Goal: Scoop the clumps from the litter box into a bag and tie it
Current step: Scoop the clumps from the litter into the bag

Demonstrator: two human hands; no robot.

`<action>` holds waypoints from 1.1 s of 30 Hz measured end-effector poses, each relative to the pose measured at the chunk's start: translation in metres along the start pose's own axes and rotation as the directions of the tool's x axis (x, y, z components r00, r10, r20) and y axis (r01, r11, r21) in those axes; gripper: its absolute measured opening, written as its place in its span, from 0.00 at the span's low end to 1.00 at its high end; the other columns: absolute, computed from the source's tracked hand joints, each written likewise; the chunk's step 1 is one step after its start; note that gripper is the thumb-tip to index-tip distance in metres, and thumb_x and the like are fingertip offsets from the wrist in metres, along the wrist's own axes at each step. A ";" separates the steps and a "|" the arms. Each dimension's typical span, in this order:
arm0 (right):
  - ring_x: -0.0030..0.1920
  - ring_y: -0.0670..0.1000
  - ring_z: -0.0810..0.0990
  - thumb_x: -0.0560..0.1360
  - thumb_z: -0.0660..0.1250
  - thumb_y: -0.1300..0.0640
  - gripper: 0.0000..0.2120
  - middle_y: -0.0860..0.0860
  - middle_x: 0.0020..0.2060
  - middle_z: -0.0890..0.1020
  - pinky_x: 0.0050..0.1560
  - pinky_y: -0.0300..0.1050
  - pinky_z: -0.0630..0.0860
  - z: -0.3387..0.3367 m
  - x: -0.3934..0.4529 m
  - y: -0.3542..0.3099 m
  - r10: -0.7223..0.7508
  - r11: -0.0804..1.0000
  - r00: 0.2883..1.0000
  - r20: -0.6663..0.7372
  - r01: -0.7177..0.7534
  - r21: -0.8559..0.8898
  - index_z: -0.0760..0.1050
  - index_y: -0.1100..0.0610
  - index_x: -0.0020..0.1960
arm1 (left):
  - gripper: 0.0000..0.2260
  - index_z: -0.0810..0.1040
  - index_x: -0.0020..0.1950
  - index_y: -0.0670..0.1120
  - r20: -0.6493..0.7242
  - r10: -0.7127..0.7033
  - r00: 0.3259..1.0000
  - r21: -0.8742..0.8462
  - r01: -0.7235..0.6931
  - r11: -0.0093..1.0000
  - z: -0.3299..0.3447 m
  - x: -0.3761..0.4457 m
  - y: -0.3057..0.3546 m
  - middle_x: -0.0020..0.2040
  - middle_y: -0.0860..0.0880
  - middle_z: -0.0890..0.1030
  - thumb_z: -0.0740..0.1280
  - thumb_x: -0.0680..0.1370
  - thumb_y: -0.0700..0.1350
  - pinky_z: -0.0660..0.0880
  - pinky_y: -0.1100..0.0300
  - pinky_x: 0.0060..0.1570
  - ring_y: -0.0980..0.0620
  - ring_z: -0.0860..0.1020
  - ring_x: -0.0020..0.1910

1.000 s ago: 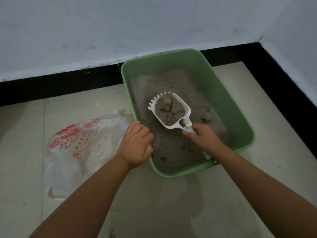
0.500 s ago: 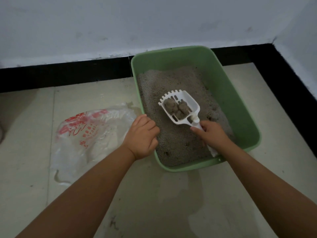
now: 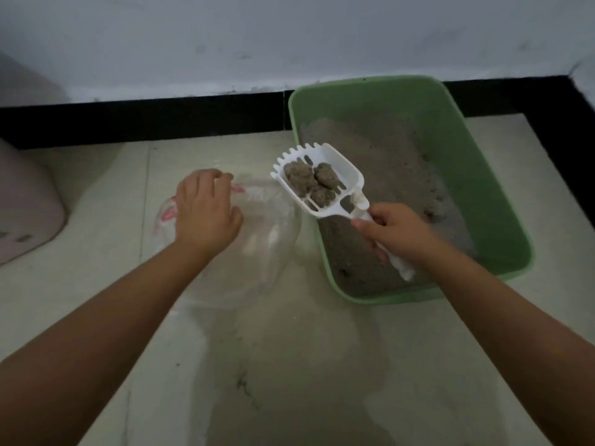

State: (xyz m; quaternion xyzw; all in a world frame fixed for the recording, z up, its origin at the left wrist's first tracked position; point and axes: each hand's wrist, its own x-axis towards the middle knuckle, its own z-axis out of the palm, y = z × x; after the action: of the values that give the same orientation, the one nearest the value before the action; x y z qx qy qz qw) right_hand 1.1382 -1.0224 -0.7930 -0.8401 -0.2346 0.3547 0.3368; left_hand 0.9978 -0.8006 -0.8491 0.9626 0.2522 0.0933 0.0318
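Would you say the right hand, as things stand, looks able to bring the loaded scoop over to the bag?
Probably yes. The right hand grips the scoop, whose head already hangs over the litter box's left rim, and nothing stands between it and the bag, which the left hand is at.

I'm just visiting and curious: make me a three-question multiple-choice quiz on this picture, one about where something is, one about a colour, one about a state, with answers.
1. Where does the plastic bag lie?
A. on the floor left of the litter box
B. inside the litter box
C. against the wall behind the box

2. What colour is the litter box?
A. blue
B. green
C. red

3. What state is the scoop in?
A. empty
B. lying buried in the litter
C. lifted and holding clumps

Answers:
1 A, the bag lies on the tile beside the box's left wall, under the left hand.
2 B, its walls and rim are pale green.
3 C, the right hand grips its handle and brown clumps sit in it.
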 end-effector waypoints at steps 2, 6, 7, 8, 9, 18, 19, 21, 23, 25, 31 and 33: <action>0.13 0.40 0.67 0.77 0.62 0.59 0.15 0.49 0.22 0.73 0.18 0.30 0.65 0.012 0.000 -0.011 -0.021 1.000 0.997 0.076 0.021 -0.009 0.68 0.55 0.32 | 0.19 0.72 0.63 0.36 0.186 -0.144 0.972 0.087 0.129 0.988 -0.006 -0.004 -0.020 0.60 0.35 0.73 0.63 0.74 0.42 0.67 0.46 0.60 0.36 0.70 0.62; 0.14 0.41 0.68 0.77 0.62 0.58 0.17 0.44 0.15 0.74 0.19 0.32 0.65 0.035 -0.001 -0.024 -0.021 0.991 0.969 0.245 0.053 -0.124 0.68 0.54 0.30 | 0.15 0.72 0.64 0.39 0.319 -0.278 0.906 0.026 0.285 0.958 -0.004 -0.015 -0.039 0.60 0.36 0.73 0.59 0.79 0.41 0.70 0.50 0.54 0.38 0.72 0.59; 0.14 0.41 0.68 0.77 0.62 0.57 0.17 0.44 0.15 0.74 0.20 0.32 0.65 0.040 -0.001 -0.027 -0.013 0.982 0.960 0.281 0.065 -0.176 0.67 0.54 0.30 | 0.13 0.74 0.61 0.37 0.310 -0.296 0.904 -0.006 0.313 0.950 -0.003 -0.016 -0.042 0.58 0.35 0.75 0.59 0.79 0.41 0.71 0.51 0.52 0.38 0.74 0.57; 0.14 0.41 0.68 0.77 0.62 0.57 0.17 0.45 0.14 0.73 0.20 0.33 0.66 0.044 0.000 -0.031 -0.007 0.968 0.952 0.307 0.083 -0.236 0.67 0.54 0.30 | 0.12 0.75 0.57 0.36 0.301 -0.313 0.901 -0.048 0.342 0.939 -0.002 -0.017 -0.044 0.55 0.35 0.77 0.58 0.79 0.41 0.71 0.52 0.49 0.37 0.75 0.54; 0.15 0.41 0.68 0.77 0.62 0.57 0.17 0.47 0.15 0.73 0.20 0.32 0.66 0.047 0.001 -0.035 -0.002 0.950 0.948 0.320 0.102 -0.296 0.68 0.55 0.30 | 0.12 0.76 0.54 0.35 0.297 -0.330 0.896 -0.092 0.371 0.924 -0.001 -0.016 -0.043 0.53 0.34 0.78 0.58 0.79 0.40 0.71 0.53 0.48 0.37 0.76 0.52; 0.53 0.57 0.79 0.77 0.58 0.62 0.10 0.57 0.51 0.79 0.44 0.44 0.71 0.091 -0.001 -0.067 -0.013 0.590 0.971 0.240 0.201 -0.782 0.74 0.62 0.55 | 0.12 0.77 0.53 0.36 0.269 -0.397 0.877 -0.214 0.457 0.863 -0.001 -0.015 -0.038 0.49 0.37 0.80 0.58 0.80 0.41 0.70 0.56 0.43 0.40 0.77 0.49; 0.54 0.57 0.79 0.77 0.57 0.64 0.11 0.56 0.54 0.79 0.45 0.45 0.72 0.094 -0.002 -0.067 -0.018 0.540 0.974 0.227 0.200 -0.817 0.74 0.62 0.57 | 0.12 0.77 0.53 0.36 0.266 -0.389 0.882 -0.212 0.447 0.869 -0.002 -0.016 -0.038 0.49 0.37 0.80 0.58 0.80 0.42 0.69 0.56 0.41 0.41 0.77 0.48; 0.55 0.57 0.80 0.77 0.56 0.65 0.13 0.55 0.55 0.79 0.48 0.46 0.74 0.094 -0.004 -0.066 -0.049 0.463 0.980 0.194 0.195 -0.865 0.74 0.60 0.58 | 0.12 0.76 0.52 0.36 0.259 -0.366 0.894 -0.200 0.421 0.885 -0.003 -0.017 -0.038 0.47 0.38 0.80 0.57 0.80 0.43 0.66 0.57 0.39 0.41 0.77 0.47; 0.54 0.56 0.80 0.78 0.56 0.64 0.13 0.54 0.54 0.80 0.49 0.46 0.74 0.092 -0.007 -0.063 -0.085 0.442 0.984 0.159 0.180 -0.879 0.74 0.59 0.59 | 0.12 0.77 0.52 0.37 0.249 -0.344 0.905 -0.201 0.396 0.896 -0.004 -0.018 -0.038 0.48 0.38 0.80 0.57 0.80 0.43 0.68 0.56 0.40 0.41 0.77 0.47; 0.54 0.56 0.79 0.78 0.56 0.63 0.12 0.55 0.54 0.79 0.48 0.46 0.74 0.091 -0.011 -0.060 -0.131 0.440 0.982 0.139 0.183 -0.879 0.73 0.59 0.59 | 0.12 0.77 0.54 0.38 0.244 -0.321 0.915 -0.212 0.373 0.903 -0.004 -0.018 -0.038 0.50 0.39 0.80 0.57 0.80 0.42 0.71 0.55 0.44 0.41 0.77 0.49; 0.44 0.55 0.79 0.78 0.57 0.60 0.10 0.54 0.42 0.79 0.41 0.44 0.72 0.059 -0.017 -0.060 -0.087 0.583 0.995 0.041 0.085 -0.808 0.76 0.59 0.53 | 0.14 0.75 0.63 0.40 0.265 -0.337 0.904 -0.232 0.399 0.887 -0.003 -0.018 -0.035 0.60 0.40 0.77 0.57 0.80 0.39 0.71 0.56 0.53 0.42 0.76 0.57; 0.38 0.54 0.73 0.77 0.56 0.62 0.09 0.51 0.32 0.71 0.35 0.42 0.68 0.038 -0.021 -0.058 -0.068 0.669 0.998 0.007 0.051 -0.742 0.70 0.57 0.40 | 0.14 0.74 0.64 0.40 0.266 -0.337 0.903 -0.225 0.399 0.889 -0.005 -0.017 -0.032 0.60 0.40 0.77 0.57 0.80 0.38 0.71 0.55 0.54 0.42 0.75 0.58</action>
State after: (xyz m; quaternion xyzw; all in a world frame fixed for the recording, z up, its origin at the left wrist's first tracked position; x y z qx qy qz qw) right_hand 1.0871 -0.9819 -0.7610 -0.9000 -0.3822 0.2089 -0.0191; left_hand 0.9672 -0.7808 -0.8500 0.8874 0.4106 0.0125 0.2093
